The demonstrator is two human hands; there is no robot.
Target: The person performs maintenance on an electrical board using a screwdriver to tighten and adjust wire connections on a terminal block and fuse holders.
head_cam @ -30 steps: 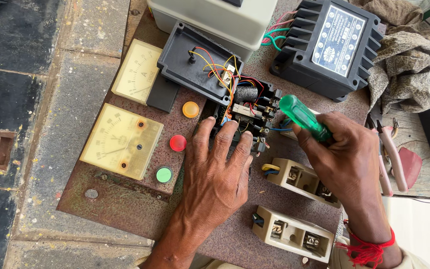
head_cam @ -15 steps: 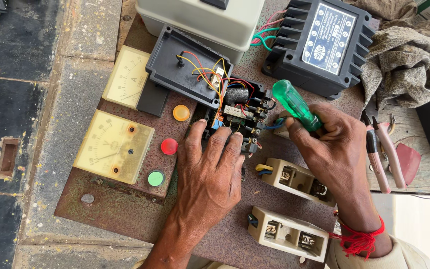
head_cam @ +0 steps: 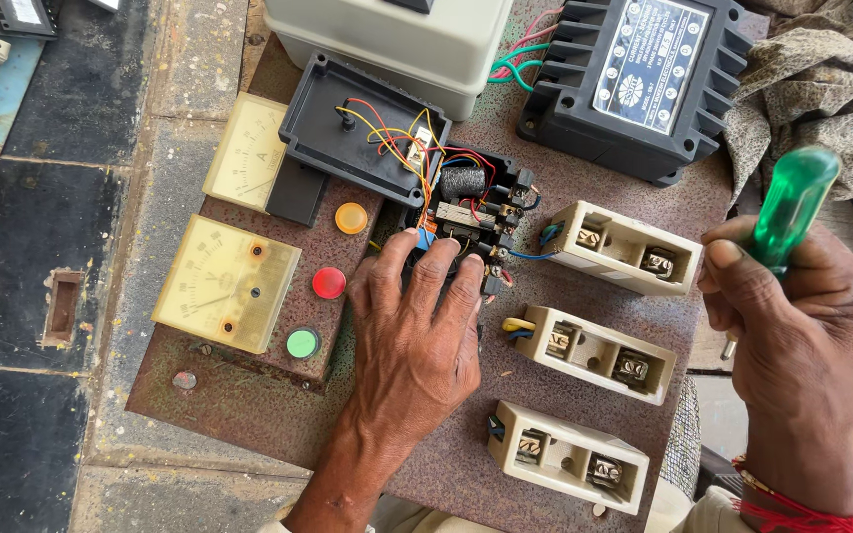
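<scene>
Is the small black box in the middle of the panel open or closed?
Open. The black cover lies turned over beside the box, and coloured wires and inner parts are exposed. The left hand rests at its edge.

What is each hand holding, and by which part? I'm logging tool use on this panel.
The right hand grips a screwdriver around its green handle. The left hand holds nothing; its fingertips rest on the wired switch unit.

Rusty rough metal panel; glossy translucent green plastic screwdriver handle.

Three fuse holders lie right of the wired unit.
</scene>
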